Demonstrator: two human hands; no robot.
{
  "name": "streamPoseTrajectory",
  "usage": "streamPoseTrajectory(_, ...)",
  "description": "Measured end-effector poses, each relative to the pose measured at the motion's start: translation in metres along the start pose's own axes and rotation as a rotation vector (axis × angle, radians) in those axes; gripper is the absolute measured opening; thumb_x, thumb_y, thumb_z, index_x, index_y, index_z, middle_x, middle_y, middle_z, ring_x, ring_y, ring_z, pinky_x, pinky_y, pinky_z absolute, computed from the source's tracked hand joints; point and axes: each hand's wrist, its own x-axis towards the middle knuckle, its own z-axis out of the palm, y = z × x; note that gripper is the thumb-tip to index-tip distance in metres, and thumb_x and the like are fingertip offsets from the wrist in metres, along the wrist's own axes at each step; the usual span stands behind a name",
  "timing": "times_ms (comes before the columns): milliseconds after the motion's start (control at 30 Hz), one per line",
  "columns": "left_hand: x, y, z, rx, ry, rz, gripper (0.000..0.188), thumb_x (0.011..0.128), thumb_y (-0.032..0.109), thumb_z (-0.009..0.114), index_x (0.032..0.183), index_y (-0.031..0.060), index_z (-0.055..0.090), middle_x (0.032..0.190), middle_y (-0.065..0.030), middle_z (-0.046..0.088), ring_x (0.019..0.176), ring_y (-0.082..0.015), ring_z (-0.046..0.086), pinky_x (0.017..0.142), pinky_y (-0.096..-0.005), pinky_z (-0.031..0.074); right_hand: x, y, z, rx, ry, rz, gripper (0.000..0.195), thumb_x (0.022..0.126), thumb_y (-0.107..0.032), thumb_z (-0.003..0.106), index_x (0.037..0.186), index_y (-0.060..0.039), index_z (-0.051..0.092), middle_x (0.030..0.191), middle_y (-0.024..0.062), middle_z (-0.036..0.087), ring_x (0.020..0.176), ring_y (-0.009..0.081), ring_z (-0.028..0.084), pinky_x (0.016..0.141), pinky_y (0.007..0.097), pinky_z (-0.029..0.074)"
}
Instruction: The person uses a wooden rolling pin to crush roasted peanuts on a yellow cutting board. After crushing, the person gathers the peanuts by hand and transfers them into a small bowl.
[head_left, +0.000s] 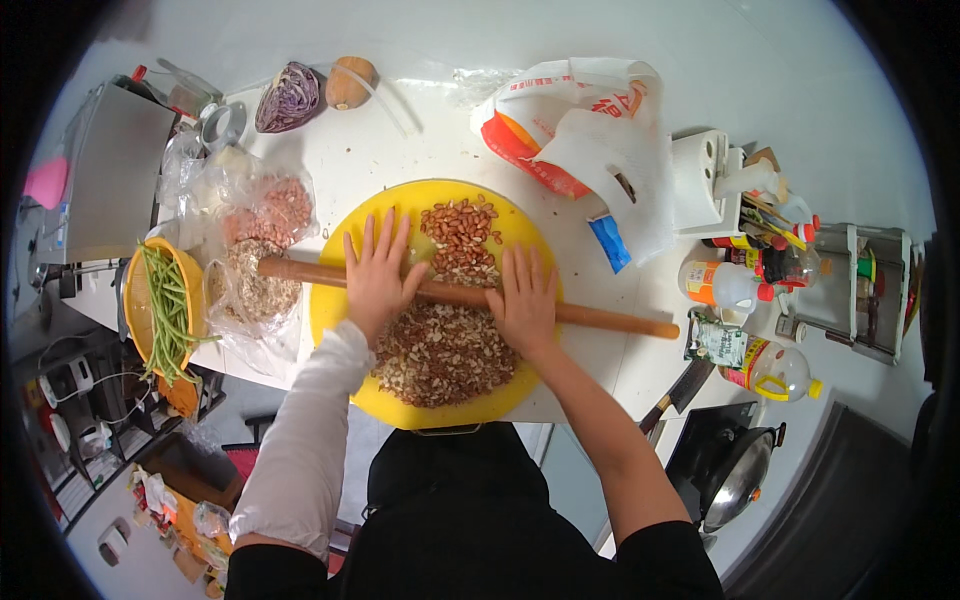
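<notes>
A long wooden rolling pin lies crosswise over a round yellow board, tilted slightly down to the right. My left hand presses flat on the pin left of its middle, fingers spread and pointing away from me. Farther right, my right hand rests on it the same way, palm down. Beyond the pin sits a small heap of whole reddish-brown peanuts. On the near side spreads a wide layer of crushed peanuts. The palms hide parts of the pin.
Left of the board are plastic bags of peanuts and of crushed pieces, and a yellow basket of green beans. Behind stand a cut red cabbage, a squash and a white plastic bag. A cleaver and bottles lie right.
</notes>
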Motion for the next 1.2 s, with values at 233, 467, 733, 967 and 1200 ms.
streamPoseTrajectory(233, 0.014, -0.009, 0.001, -0.025, -0.005, -0.009, 0.072, 0.1, 0.059, 0.041, 0.16, 0.0222, 0.027, 0.165, -0.0067, 0.028, 0.152, -0.0357, 0.023, 0.12, -0.0625, 0.011, 0.016, 0.006, -0.01, 0.104, 0.061, -0.122, 0.069, 0.092, -0.049, 0.062, 0.141, -0.0032, 0.047, 0.135, 0.0177, 0.051, 0.128, 0.036, 0.046, 0.106, 0.053, 0.036)
streamPoseTrajectory(467, -0.005, -0.008, -0.003, -0.134, -0.043, 0.024, 0.075, 0.098, 0.062, 0.045, 0.16, 0.0222, 0.028, 0.164, -0.0079, 0.029, 0.152, -0.032, 0.024, 0.118, -0.0663, 0.011, -0.014, 0.025, -0.02, 0.21, -0.064, -0.248, 0.05, 0.08, -0.029, 0.078, 0.117, -0.0037, 0.058, 0.107, 0.012, 0.055, 0.105, 0.0323, 0.051, 0.092, 0.0441, 0.043)
streamPoseTrajectory(733, -0.001, -0.004, -0.004, -0.043, -0.046, -0.023, 0.078, 0.098, 0.064, 0.043, 0.161, 0.0229, 0.024, 0.165, -0.008, 0.027, 0.152, -0.0349, 0.022, 0.119, -0.0651, 0.01, -0.005, -0.002, -0.02, 0.024, -0.006, -0.056, 0.072, 0.095, -0.052, 0.056, 0.15, -0.0077, 0.041, 0.153, 0.0172, 0.04, 0.142, 0.0392, 0.034, 0.114, 0.0627, 0.025)
streamPoseTrajectory(967, -0.012, -0.002, 0.005, 0.01, 0.02, 0.004, 0.077, 0.098, 0.064, 0.042, 0.161, 0.0236, 0.023, 0.166, -0.0076, 0.025, 0.152, -0.0352, 0.021, 0.12, -0.0645, 0.008, -0.028, -0.006, -0.001, 0.018, -0.048, 0.007, 0.073, 0.099, -0.051, 0.05, 0.155, -0.0086, 0.034, 0.159, 0.0167, 0.034, 0.147, 0.0388, 0.029, 0.116, 0.0667, 0.019)
streamPoseTrajectory(1200, 0.002, -0.003, -0.003, -0.024, -0.024, -0.043, 0.074, 0.099, 0.057, 0.046, 0.16, 0.0211, 0.026, 0.165, -0.0078, 0.027, 0.152, -0.0338, 0.023, 0.119, -0.0635, 0.01, -0.006, -0.003, -0.013, 0.035, 0.05, -0.051, 0.071, 0.096, -0.048, 0.059, 0.148, -0.0041, 0.042, 0.148, 0.0196, 0.045, 0.136, 0.0404, 0.04, 0.111, 0.0562, 0.032)
